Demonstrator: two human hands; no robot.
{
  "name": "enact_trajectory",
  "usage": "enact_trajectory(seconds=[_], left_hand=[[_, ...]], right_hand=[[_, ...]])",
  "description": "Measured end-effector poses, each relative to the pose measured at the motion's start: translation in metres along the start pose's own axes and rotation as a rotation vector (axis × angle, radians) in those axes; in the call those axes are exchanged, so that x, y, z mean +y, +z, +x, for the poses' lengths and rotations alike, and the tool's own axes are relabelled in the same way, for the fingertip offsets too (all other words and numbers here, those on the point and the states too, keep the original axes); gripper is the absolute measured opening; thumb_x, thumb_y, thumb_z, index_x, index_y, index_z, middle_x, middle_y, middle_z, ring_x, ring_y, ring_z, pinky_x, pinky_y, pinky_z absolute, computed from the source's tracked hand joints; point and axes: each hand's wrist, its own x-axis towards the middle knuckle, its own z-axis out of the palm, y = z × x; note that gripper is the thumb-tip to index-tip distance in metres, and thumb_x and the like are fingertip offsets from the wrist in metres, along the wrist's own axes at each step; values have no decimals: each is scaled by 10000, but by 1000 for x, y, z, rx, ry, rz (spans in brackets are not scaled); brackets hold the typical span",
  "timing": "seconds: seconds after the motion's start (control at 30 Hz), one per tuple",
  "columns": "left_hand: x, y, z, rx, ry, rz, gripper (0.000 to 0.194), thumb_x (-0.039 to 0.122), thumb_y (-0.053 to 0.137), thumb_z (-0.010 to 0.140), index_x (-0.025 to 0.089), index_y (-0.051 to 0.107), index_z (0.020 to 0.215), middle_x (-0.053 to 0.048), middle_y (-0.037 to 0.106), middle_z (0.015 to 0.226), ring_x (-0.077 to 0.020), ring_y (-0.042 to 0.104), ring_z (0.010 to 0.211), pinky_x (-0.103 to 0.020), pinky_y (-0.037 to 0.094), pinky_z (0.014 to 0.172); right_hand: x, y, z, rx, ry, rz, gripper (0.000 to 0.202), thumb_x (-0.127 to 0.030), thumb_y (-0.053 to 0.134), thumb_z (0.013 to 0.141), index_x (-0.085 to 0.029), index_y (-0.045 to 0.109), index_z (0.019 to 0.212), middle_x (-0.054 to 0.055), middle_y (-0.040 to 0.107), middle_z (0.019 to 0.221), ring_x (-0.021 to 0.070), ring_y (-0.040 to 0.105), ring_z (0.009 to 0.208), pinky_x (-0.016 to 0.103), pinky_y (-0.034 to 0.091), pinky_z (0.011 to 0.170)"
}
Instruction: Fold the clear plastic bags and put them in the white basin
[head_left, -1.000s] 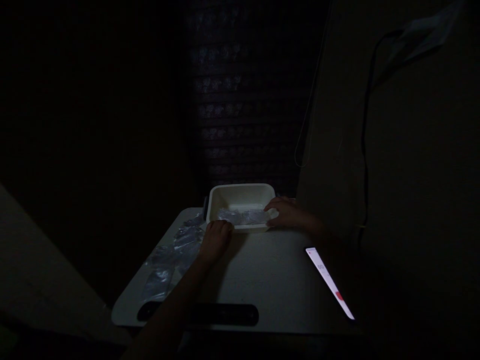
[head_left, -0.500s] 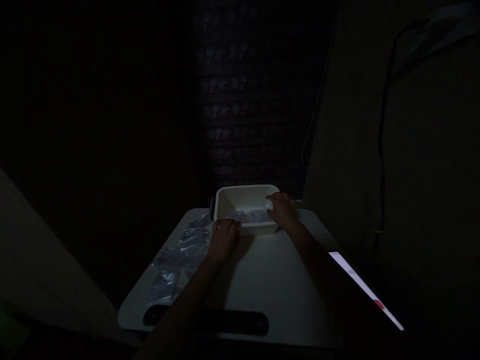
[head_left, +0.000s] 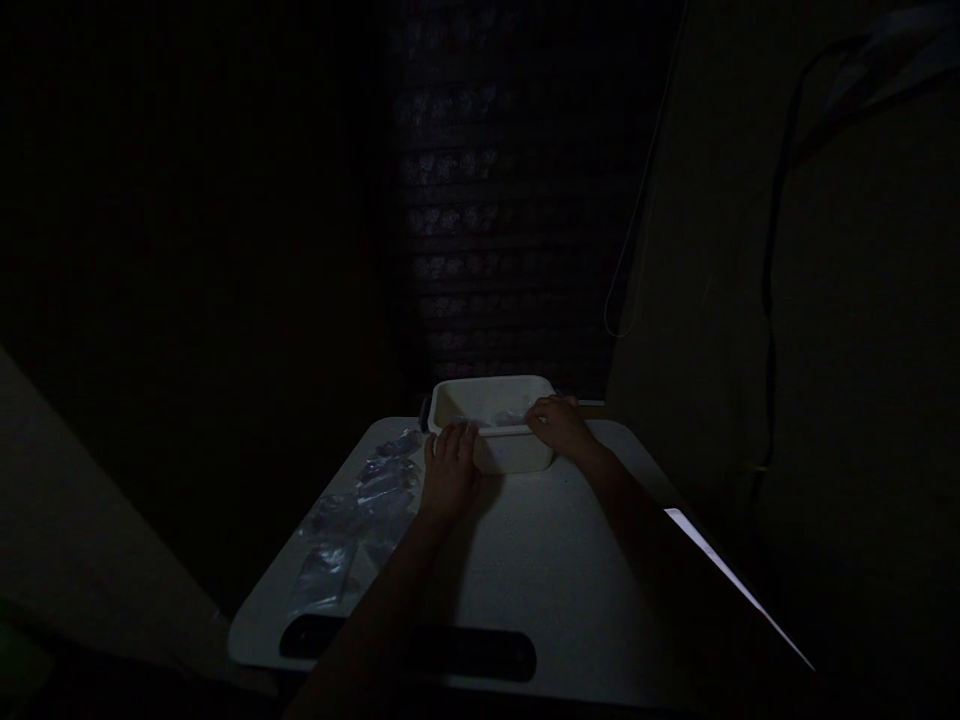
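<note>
Tray [head_left: 517, 455] sits at far edge of small white table [head_left: 540, 560], rectangular, off-white, shallow, rounded corners, dark tab showing at its left end. Clear film [head_left: 504, 418] is visible inside near the front rim, crinkled, catching light. Looks like thin moulded plastic or pulp: light, fairly stiff at the rim, likely flexes in the middle if lifted by one side. Film is soft, slippery, clings and tears easily; best pinched at an edge, not pulled from the centre.

Left hand [head_left: 450, 470] lies on the near-left corner, fingers curled over the front rim, touching it; can't tell if they pinch the film. Right hand [head_left: 559, 425] rests on the near-right corner, fingers bent over the rim, thumb outside; whether it has film under the fingertips is too dark to say. Two-corner hold like this is the sane way to steady it, since rim is the stiffest part.

More clear plastic pieces [head_left: 360, 500] lie scattered along the table's left side, just beside the left wrist. Dark slot handle [head_left: 409, 650] at near table edge. Lit phone screen [head_left: 739, 590] to the right, tilted, well apart from the tray. Room otherwise dark
</note>
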Motion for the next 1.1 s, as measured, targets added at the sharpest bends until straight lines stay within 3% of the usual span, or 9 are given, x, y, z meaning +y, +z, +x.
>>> enact_trajectory(seconds=[0.27,0.43,0.63,0.77,0.9,1.0,1.1], left_hand=[[-11,6,-6,-28,88,-27,611,61,367,575,77,181,1156,-153,143,1231,-224,53,1125,-376,194,868],[-14,5,-7,-30,-20,51,628,109,411,577,66,173,1156,-177,112,1233,-253,19,1122,-399,172,865],[-21,-7,-14,-35,-190,150,631,179,426,598,72,169,1165,-164,167,1224,-264,110,1110,-413,182,847],[-27,-19,-21,-129,-228,190,498,199,395,625,89,312,1104,-141,336,1144,-251,264,1049,-402,212,829],[-38,-40,-29,-322,-272,200,268,246,324,676,142,539,797,-93,557,810,-215,469,820,-358,317,718],[-48,-57,-39,-389,-367,226,311,343,321,673,144,549,749,-103,564,774,-233,483,786,-363,339,663],[-56,-68,-50,-500,-478,251,325,371,400,614,136,538,791,-124,550,848,-265,465,829,-379,346,647]], right_hand=[[-11,8,5,-151,104,-135,521,-391,118,772,-147,575,712,88,592,732,179,500,723,351,188,711],[-12,1,1,-13,84,-68,467,-370,137,780,-176,556,715,51,583,768,154,477,785,351,156,755],[-18,-11,-2,103,69,21,317,-288,234,766,-198,538,777,15,562,838,127,455,817,292,210,724],[-24,-12,-11,65,36,44,273,-245,272,743,-207,535,809,10,553,853,119,455,807,255,245,696],[-32,-11,-27,50,34,-3,242,-226,329,706,-201,538,826,26,530,896,140,423,850,257,251,705],[-39,-16,-40,165,83,-41,261,-213,364,680,-195,516,891,44,459,1015,166,324,968,292,195,781],[-46,-23,-53,183,106,-52,285,-192,361,673,-186,501,922,54,427,1047,174,277,998,310,152,818]])
